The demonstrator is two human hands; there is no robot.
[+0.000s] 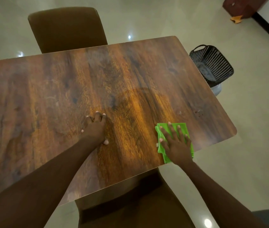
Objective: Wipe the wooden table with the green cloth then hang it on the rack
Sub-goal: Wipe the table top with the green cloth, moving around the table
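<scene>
Head view. The green cloth [161,145] lies folded flat on the wooden surface [48,104], close to its near edge and toward the right-hand corner nearest the black basket [211,65] that stands on the floor. The right hand [175,143] rests palm-down on top of the cloth; its fingers [171,130] are spread wide and laid flat, pressing the fabric to the wood, not curled around it or pinching it. Cloth shows past the hand on the left, at the fingertips and along the right. The left hand [96,127] is planted on bare wood well to the left of the cloth, its fingers bent with the tips touching the wood, holding nothing; it appears to serve as a brace. Judged from its look, the cloth is light, soft and limp: it should slide readily under a flat palm, bunch if pushed from one side only, and droop when lifted. For wiping, downward pressure through the open palm suffices. For hanging, a pinch at one folded edge or corner would likely let it fall open. No rack is visible in this view. A chair [68,28] stands at the far side of the surface from the cloth
</scene>
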